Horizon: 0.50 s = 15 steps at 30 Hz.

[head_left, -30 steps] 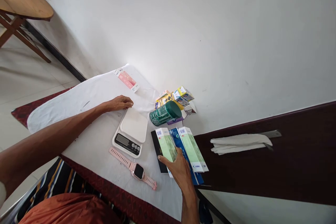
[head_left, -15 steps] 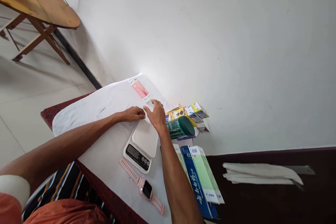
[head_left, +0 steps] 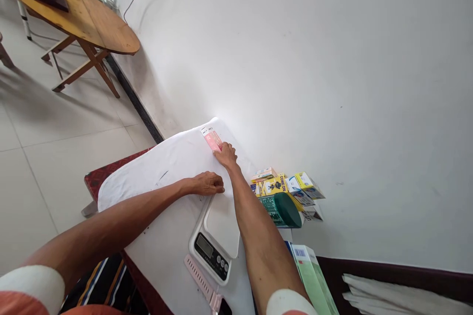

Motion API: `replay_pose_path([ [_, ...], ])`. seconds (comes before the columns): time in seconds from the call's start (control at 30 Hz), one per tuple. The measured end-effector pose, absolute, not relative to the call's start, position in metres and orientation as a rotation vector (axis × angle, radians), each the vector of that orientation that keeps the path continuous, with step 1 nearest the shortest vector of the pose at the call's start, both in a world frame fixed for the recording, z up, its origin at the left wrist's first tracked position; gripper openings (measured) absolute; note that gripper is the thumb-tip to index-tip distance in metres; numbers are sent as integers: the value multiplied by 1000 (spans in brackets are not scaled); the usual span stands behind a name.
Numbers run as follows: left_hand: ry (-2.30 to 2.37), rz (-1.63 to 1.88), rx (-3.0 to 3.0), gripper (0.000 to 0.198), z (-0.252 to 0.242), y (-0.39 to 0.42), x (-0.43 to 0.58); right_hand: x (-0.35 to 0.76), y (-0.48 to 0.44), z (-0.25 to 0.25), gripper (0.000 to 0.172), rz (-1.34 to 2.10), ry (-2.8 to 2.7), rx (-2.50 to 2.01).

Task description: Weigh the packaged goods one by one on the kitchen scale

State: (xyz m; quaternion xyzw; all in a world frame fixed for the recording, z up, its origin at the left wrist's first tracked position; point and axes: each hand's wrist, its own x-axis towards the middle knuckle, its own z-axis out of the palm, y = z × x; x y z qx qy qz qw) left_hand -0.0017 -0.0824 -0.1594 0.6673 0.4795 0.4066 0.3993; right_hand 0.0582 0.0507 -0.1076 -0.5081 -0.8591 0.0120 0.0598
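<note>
A flat pink-and-white packet [head_left: 212, 139] lies near the far corner of the white-covered table. My right hand [head_left: 226, 155] is at its near end, fingers and thumb closed on it, hiding part of it. My left hand [head_left: 209, 183] is curled closed at the far edge of a white digital kitchen scale [head_left: 218, 241]; whatever its fingers hold, if anything, is hidden. On the scale's platform no object shows. Beside the scale's near end lies a pink-strapped smartwatch [head_left: 201, 280], partly cut off by the frame.
Right of my right arm stand a green-lidded jar [head_left: 284, 210] and several small boxes [head_left: 275, 184]. Green-and-white boxes [head_left: 314, 275] lie nearer me. A wall [head_left: 295, 59] borders the table [head_left: 148, 182]. A wooden folding table [head_left: 92, 19] stands far left.
My right hand has moved away from my left, reaching farther out onto the pink packet. My left hand stays by the scale's far edge. The view has shifted, bringing a fan base into sight.
</note>
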Motion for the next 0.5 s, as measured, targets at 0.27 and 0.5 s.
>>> replay_pose_path([
  [0.27, 1169, 1075, 1618, 19, -159, -83, -4, 96, 28, -92, 39, 122, -2499, -1483],
  [0.5, 943, 1153, 1325, 19, -169, -74, -8, 191, -59, -48, 50, 151, -2322, -1354],
])
